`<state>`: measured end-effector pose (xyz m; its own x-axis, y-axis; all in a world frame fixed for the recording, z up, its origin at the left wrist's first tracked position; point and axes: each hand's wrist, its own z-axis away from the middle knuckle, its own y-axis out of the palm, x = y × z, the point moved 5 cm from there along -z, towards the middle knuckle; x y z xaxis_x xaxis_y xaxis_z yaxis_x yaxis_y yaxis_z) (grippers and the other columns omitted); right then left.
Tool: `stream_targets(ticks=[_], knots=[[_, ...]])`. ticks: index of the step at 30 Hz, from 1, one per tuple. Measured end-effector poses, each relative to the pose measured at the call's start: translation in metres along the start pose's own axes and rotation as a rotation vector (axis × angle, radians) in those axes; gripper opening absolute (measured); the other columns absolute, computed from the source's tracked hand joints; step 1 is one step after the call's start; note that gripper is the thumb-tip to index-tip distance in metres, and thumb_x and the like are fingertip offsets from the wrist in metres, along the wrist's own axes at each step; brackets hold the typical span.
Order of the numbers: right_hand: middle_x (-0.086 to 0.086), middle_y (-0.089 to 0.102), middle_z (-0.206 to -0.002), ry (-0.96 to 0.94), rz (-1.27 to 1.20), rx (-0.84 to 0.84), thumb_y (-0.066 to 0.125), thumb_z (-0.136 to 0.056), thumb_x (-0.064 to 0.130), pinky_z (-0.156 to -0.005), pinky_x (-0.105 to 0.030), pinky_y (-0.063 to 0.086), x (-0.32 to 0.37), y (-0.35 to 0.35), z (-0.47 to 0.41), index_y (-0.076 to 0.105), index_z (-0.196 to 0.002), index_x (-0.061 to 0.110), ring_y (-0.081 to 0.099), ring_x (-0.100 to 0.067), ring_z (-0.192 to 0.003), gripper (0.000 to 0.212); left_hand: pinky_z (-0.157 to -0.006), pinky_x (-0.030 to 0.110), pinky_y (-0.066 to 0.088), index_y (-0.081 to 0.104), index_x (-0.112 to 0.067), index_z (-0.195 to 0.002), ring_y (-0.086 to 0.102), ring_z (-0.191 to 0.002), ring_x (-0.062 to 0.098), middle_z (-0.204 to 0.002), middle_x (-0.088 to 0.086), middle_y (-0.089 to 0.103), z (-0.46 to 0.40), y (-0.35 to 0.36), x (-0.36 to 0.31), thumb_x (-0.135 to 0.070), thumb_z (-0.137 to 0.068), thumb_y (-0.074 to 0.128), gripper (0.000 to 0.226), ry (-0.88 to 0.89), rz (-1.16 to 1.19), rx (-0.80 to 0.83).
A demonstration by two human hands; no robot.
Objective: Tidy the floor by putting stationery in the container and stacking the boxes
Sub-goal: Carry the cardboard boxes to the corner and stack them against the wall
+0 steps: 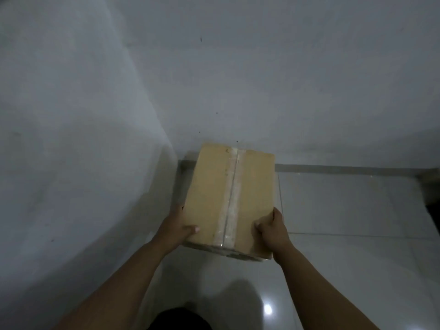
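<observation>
White walls meet in a corner. A grey skirting strip runs along the glossy tiled floor, where a light glare shines.

big brown box fills the corner, wall close on its left side, back wall right behind it, left hand squeezed between box and wall, wide bare floor open on the right

Both forearms are bare, without sleeves, watch or rings; a dark garment shows below them.
</observation>
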<state>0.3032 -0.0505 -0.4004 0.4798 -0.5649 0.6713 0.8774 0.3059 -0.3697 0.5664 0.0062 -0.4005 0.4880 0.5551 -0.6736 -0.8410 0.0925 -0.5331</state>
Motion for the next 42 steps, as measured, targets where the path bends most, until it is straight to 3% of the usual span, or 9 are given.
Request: stream_targets(ticks=[9, 13, 16, 25, 29, 34, 37, 39, 42], knots=[[-0.013, 0.044, -0.138, -0.044, 0.033, -0.032, 0.055, -0.089, 0.013, -0.098, -0.047, 0.042, -0.079, 0.067, -0.126, 0.021, -0.144, 0.012, 0.047, -0.034, -0.121, 0.064, -0.107, 0.037, 0.039, 0.037, -0.008, -0.139, 0.047, -0.127, 0.024, -0.139, 0.010, 0.048, -0.109, 0.070, 0.095, -0.013, -0.073, 0.078, 0.077, 0.085, -0.046, 0.022], [-0.014, 0.045, -0.138, -0.058, 0.060, -0.037, 0.055, -0.090, 0.013, -0.097, -0.047, 0.042, -0.107, 0.087, -0.174, 0.021, -0.144, 0.011, 0.047, -0.035, -0.121, 0.064, -0.109, 0.031, 0.034, 0.031, -0.005, -0.142, 0.041, -0.133, 0.023, -0.145, 0.012, 0.041, -0.145, 0.099, 0.129, -0.016, -0.076, 0.076, 0.081, 0.094, -0.119, 0.016], [-0.014, 0.045, -0.137, -0.058, 0.047, -0.050, 0.054, -0.091, 0.012, -0.097, -0.048, 0.043, -0.128, 0.102, -0.201, 0.022, -0.143, 0.011, 0.048, -0.035, -0.120, 0.062, -0.101, 0.021, 0.031, 0.026, -0.002, -0.144, 0.037, -0.134, 0.024, -0.147, 0.014, 0.036, -0.174, 0.114, 0.145, -0.016, -0.079, 0.073, 0.081, 0.113, -0.176, 0.025], [-0.015, 0.044, -0.139, -0.053, 0.022, -0.093, 0.054, -0.091, 0.012, -0.102, -0.048, 0.041, -0.171, 0.128, -0.243, 0.021, -0.145, 0.012, 0.046, -0.037, -0.123, 0.063, -0.094, 0.026, 0.036, 0.030, -0.003, -0.137, 0.044, -0.128, 0.027, -0.141, 0.015, 0.042, -0.228, 0.141, 0.183, -0.020, -0.076, 0.076, 0.078, 0.051, -0.305, 0.003], [-0.016, 0.044, -0.139, -0.073, 0.057, -0.095, 0.054, -0.090, 0.011, -0.101, -0.048, 0.041, -0.170, 0.126, -0.256, 0.020, -0.144, 0.010, 0.046, -0.038, -0.123, 0.064, -0.078, 0.021, 0.034, 0.040, -0.007, -0.126, 0.051, -0.117, 0.024, -0.130, 0.013, 0.052, -0.235, 0.148, 0.190, -0.018, -0.074, 0.077, 0.066, 0.055, -0.214, -0.063], [-0.019, 0.036, -0.142, -0.052, 0.099, -0.042, 0.054, -0.089, 0.011, -0.103, -0.050, 0.040, -0.160, 0.120, -0.275, 0.015, -0.143, 0.004, 0.042, -0.038, -0.126, 0.067, -0.086, 0.026, 0.038, 0.045, -0.005, -0.122, 0.052, -0.118, 0.027, -0.129, 0.015, 0.053, -0.230, 0.155, 0.191, -0.015, -0.073, 0.076, 0.058, 0.052, -0.171, -0.172], [-0.015, 0.017, -0.154, -0.157, 0.166, -0.071, 0.057, -0.087, 0.017, -0.108, -0.048, 0.032, -0.139, 0.110, -0.293, 0.005, -0.149, 0.011, 0.029, -0.035, -0.137, 0.081, -0.089, 0.031, 0.040, 0.045, 0.000, -0.121, 0.050, -0.118, 0.032, -0.129, 0.020, 0.050, -0.212, 0.160, 0.196, -0.019, -0.072, 0.078, 0.062, -0.069, -0.097, -0.402], [-0.011, 0.003, -0.158, -0.249, 0.351, -0.094, 0.054, -0.090, 0.023, -0.112, -0.047, 0.025, -0.121, 0.104, -0.307, 0.004, -0.151, 0.015, 0.015, -0.032, -0.144, 0.079, -0.107, 0.039, 0.034, 0.030, 0.008, -0.138, 0.036, -0.132, 0.037, -0.143, 0.025, 0.035, -0.195, 0.170, 0.205, -0.022, -0.074, 0.077, 0.084, -0.249, 0.039, -0.550], [-0.014, 0.001, -0.159, -0.441, 0.703, -0.140, 0.052, -0.091, 0.031, -0.115, -0.050, 0.021, -0.086, 0.098, -0.325, 0.009, -0.150, 0.016, 0.010, -0.036, -0.145, 0.074, -0.108, 0.044, 0.032, 0.028, 0.017, -0.135, 0.032, -0.132, 0.043, -0.139, 0.035, 0.035, -0.171, 0.195, 0.212, -0.028, -0.076, 0.076, 0.088, -0.504, 0.351, -0.667]])
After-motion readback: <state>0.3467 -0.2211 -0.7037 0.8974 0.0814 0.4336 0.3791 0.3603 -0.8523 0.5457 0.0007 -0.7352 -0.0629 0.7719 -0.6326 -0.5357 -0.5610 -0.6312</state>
